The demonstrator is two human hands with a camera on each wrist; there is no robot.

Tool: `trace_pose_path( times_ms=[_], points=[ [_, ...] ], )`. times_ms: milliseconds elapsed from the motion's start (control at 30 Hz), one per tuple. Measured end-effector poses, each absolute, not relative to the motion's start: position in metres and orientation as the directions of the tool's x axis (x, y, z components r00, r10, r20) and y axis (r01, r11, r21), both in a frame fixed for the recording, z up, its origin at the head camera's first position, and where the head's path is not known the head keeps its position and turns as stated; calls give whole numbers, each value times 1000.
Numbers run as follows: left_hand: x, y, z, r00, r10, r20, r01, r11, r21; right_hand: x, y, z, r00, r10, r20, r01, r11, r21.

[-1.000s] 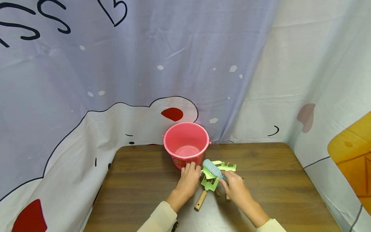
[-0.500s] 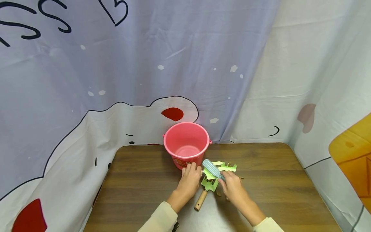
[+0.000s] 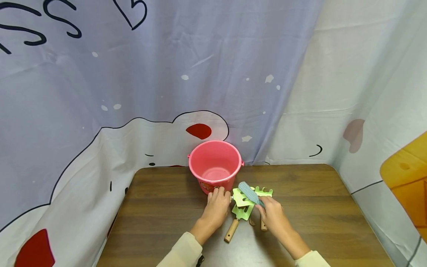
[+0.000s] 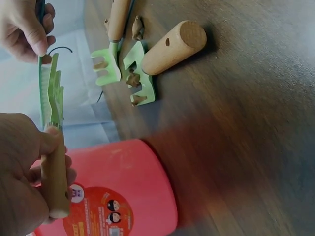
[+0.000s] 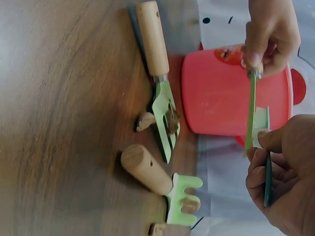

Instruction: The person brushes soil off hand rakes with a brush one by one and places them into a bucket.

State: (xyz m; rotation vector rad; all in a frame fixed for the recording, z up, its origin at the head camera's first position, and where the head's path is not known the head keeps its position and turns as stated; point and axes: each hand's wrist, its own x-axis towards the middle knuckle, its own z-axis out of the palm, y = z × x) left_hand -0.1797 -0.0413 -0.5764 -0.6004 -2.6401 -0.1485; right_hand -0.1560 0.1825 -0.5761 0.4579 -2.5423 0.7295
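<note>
My left hand grips the wooden handle of a light green slotted toy garden shovel, holding it above the table in front of the bucket. My right hand pinches the dark teal handle of a pale blue brush. In the right wrist view the brush's pale bristle side lies against or very near the shovel's green blade. Below, on the table, lie another green slotted shovel and a green rake, both with wooden handles.
A pink bucket with a red label stands at the table's back edge, just beyond my left hand. Small brown bits lie on and around the tools on the brown wooden table. A printed curtain hangs behind.
The brush shifts slightly right over the shovel blade, my right hand moving with it. A wooden handle beside that hand shows again. The left hand and bucket stay nearly in place.
</note>
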Motion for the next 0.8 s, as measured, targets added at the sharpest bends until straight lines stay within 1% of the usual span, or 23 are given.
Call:
trace_pose_path(
  times_ms=[167, 333, 467, 633, 800],
  points=[
    [-178, -45, -576, -826, 382, 414, 425, 905, 13, -159, 197, -577, -852, -148, 503, -393, 815, -425],
    [-177, -47, -577, -817, 382, 431, 430, 903, 15, -163, 214, -576, -865, -122, 487, -357, 832, -425],
    [-177, -49, -578, -814, 383, 437, 434, 901, 18, -168, 223, -573, -862, -97, 498, -336, 844, -418],
    [-178, -48, -578, -811, 390, 435, 440, 898, 16, -169, 219, -566, -857, -113, 503, -358, 832, -423],
    [-178, -45, -576, -813, 392, 431, 442, 897, 18, -163, 201, -562, -843, -151, 517, -405, 811, -423]
  ],
)
